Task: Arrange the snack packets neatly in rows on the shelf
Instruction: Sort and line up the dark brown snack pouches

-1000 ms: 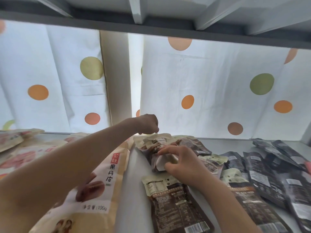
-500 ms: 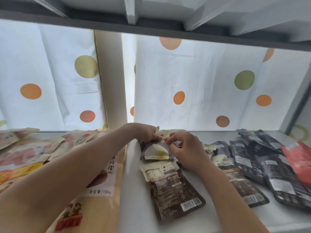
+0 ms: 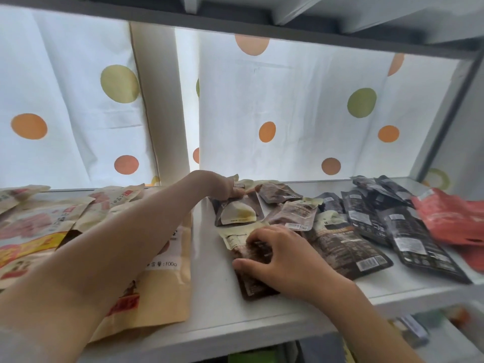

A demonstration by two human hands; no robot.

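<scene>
Packets lie jumbled mid-shelf point(image 3: 209, 305). Right hand point(image 3: 282, 260) presses a dark packet point(image 3: 251, 281) flat, fingers spread, not gripping; left hand point(image 3: 222, 187) pinches the rear packet point(image 3: 239, 212). Best to slide the front one square under it, edges parallel. Half a second ago both hands worked the rear packet; the right has dropped forward.

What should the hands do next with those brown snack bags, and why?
Probably the right hand should slide the front brown packet it is pressing straight, so it lines up below the back packet that the left hand is touching. The brown packets beside them lie tilted and overlapping, so this column seems unfinished.
</scene>
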